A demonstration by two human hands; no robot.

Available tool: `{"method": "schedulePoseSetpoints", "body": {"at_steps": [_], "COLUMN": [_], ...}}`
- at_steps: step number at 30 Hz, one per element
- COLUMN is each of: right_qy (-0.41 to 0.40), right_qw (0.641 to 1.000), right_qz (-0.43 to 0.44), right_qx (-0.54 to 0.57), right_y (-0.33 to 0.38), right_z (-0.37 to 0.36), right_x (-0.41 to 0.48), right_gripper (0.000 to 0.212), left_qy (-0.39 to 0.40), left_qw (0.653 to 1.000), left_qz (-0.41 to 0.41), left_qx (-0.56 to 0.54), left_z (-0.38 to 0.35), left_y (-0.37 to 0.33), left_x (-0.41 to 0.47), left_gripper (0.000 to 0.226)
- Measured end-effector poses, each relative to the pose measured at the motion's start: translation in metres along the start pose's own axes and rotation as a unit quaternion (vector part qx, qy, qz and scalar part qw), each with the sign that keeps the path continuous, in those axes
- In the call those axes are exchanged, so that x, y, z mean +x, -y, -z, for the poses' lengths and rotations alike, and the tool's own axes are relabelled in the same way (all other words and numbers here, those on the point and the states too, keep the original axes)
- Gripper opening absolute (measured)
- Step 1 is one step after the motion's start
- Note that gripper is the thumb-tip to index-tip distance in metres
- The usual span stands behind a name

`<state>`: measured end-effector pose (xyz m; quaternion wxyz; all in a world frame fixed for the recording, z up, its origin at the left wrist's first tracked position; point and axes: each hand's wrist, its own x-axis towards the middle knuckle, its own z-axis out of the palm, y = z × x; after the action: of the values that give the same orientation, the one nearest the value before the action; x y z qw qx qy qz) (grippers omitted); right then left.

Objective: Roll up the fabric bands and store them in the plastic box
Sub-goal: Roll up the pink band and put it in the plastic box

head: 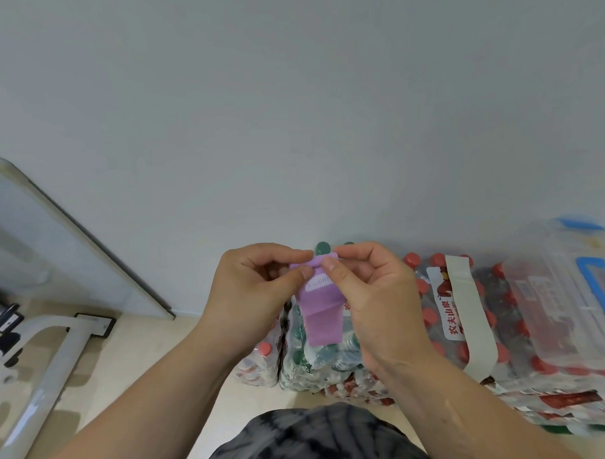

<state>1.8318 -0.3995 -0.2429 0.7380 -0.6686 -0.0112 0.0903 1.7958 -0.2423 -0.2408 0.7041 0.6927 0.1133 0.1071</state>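
Air above the bottle packs point(434, 322) is free (wall point(289, 92) behind); plastic box point(553, 289) crowds the right

I lose the plastic box point(550, 289) off the right edge, blurry too — the right hand point(372, 295) covers the label's end on the purple band point(324, 317).

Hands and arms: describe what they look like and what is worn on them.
Left hand and right hand are bare: no gloves, rings or watch in view. Both forearms are bare too, with no sleeves showing. Below them is a dark grey, black-mottled garment.
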Motion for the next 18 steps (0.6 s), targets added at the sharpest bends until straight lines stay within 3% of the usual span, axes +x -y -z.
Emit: {"method": "schedulePoseSetpoints", "body": {"at_steps": [5, 18], "right_qy": [0.004, 0.060], "right_qw": [1.000, 0.997], "right_qz": [0.026, 0.045], "right_qx": [-0.009, -0.037], "right_y": [-0.0012, -0.0008], "right_z": [0.0015, 0.0098], "right_x": [-0.0012, 0.0086], "right_gripper": [0.016, 0.035], "left_qy": [0.004, 0.008], "left_qw": [0.999, 1.000], "left_qz": [0.027, 0.021], "left_qx": [-0.024, 0.001], "left_z": [-0.0028, -0.0072], "left_y": [-0.0013, -0.0037], "left_x": [0.0011, 0.0055], "left_gripper": [0.009, 0.015]}}
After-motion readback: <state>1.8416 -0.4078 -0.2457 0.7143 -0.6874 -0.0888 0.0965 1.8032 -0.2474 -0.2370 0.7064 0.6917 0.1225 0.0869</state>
